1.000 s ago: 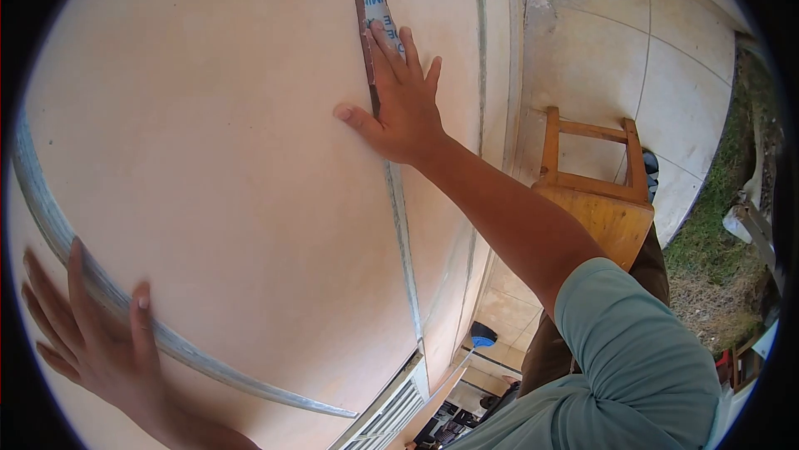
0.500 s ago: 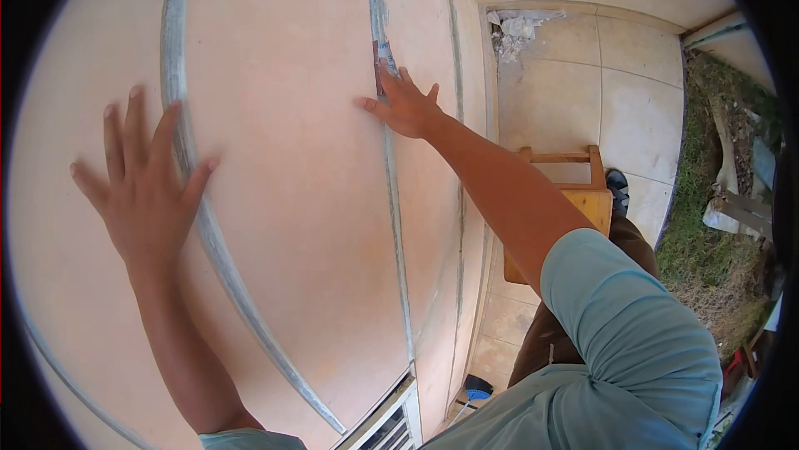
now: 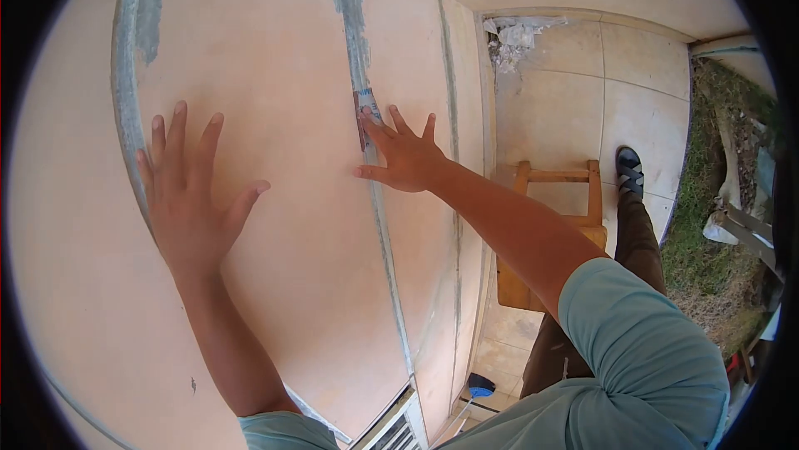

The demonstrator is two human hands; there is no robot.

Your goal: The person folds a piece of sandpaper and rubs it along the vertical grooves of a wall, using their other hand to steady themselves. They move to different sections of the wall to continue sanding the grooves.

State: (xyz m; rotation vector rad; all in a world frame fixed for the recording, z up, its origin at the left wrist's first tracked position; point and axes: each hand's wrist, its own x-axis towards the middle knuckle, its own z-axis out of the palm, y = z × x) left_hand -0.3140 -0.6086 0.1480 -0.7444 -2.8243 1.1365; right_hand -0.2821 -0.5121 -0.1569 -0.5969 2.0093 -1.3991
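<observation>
Holding a printed sheet (image 3: 364, 100), likely light, pliable and best steadied across its face, against the wall (image 3: 291, 283), the right hand (image 3: 406, 159) splays wide, as does the left hand (image 3: 193, 221).

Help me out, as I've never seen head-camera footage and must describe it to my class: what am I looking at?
There is no machine here, just a person with two bare hands. One camera worn on the head looks forward and down; its very wide view bends straight lines and leaves the corners black.

The large pinkish surface is a wall with long grey strips, such as this grey strip. The right hand has its fingertips on a printed sheet, perhaps sandpaper, lying over that strip. The left hand is spread at the wall and holds nothing visible; I can't tell how firmly it touches.

At right, a wooden stool stands on the tiled floor.
</observation>
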